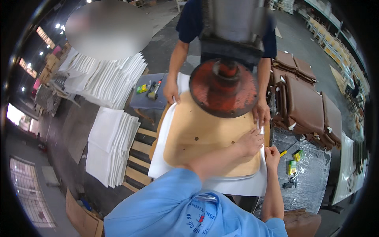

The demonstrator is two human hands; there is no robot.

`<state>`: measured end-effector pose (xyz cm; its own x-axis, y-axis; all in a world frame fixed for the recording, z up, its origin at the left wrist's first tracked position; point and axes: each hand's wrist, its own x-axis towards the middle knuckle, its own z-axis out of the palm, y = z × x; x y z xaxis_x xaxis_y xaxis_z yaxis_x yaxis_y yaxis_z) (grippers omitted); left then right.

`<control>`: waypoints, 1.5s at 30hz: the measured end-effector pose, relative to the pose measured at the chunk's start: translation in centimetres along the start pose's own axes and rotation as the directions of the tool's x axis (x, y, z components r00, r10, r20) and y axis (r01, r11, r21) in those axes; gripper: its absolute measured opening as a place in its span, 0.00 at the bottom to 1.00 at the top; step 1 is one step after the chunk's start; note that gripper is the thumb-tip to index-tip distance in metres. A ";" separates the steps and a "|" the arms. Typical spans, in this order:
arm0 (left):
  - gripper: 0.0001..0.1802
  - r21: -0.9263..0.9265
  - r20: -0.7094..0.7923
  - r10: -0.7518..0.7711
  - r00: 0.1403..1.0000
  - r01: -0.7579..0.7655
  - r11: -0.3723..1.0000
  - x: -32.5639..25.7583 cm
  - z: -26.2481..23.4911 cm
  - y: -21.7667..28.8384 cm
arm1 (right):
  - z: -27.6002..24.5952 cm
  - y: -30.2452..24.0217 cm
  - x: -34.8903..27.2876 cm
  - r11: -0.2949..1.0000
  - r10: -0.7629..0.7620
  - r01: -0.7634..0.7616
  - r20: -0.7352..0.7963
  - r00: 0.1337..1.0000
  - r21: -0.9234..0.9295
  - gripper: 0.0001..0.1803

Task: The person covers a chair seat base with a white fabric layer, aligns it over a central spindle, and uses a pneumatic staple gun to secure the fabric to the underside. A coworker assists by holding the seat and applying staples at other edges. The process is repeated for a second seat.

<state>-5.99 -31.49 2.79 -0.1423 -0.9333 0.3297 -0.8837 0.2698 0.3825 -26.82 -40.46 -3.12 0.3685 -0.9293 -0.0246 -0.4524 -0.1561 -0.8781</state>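
Observation:
A tan wooden board (213, 154) with a few small holes lies on a white sheet (160, 164) whose margins stick out around it. My left arm reaches across the board, and my left hand (249, 143) curls its fingers on the sheet at the board's right edge. Just outside that edge, my right hand (272, 157) is closed at the sheet's margin. Over the far half of the board hangs a round red press plate (223, 89), hiding part of it. Opposite me, a co-worker's hands (171, 91) grip the sheet at the board's far left and right sides.
Stacks of white sheets (108, 144) stand at left, beside a slatted pallet (140, 148). A blue-grey stool (152, 93) carries small boxes and tools. At right are brown upholstered cushions (306, 104) and a plastic-covered table (308, 173) with yellow-green boxes and a yellow-handled tool (283, 153).

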 end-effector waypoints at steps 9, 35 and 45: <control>0.14 -0.082 -0.151 0.031 0.988 -0.044 0.996 -1.0 -0.6 -0.6 | -1.6 0.3 -3.6 0.998 0.037 -0.041 0.109 0.993 0.040 0.09; 0.12 -0.785 0.598 -0.764 0.244 -0.015 -0.619 -44.2 -11.5 1.3 | 11.4 -10.2 -29.3 0.125 0.633 -0.662 0.454 0.626 0.739 0.12; 0.17 -0.912 0.363 -0.932 0.014 0.210 -0.352 -44.5 -18.6 -8.7 | -5.7 -4.3 -17.4 0.783 0.582 -0.456 -0.240 0.777 0.422 0.10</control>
<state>16.35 12.14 0.86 0.6596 -0.3506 -0.6649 0.6878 -0.0754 0.7220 -35.93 -25.57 3.82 -0.1715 -0.8932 -0.4157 -0.1795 0.4432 -0.8783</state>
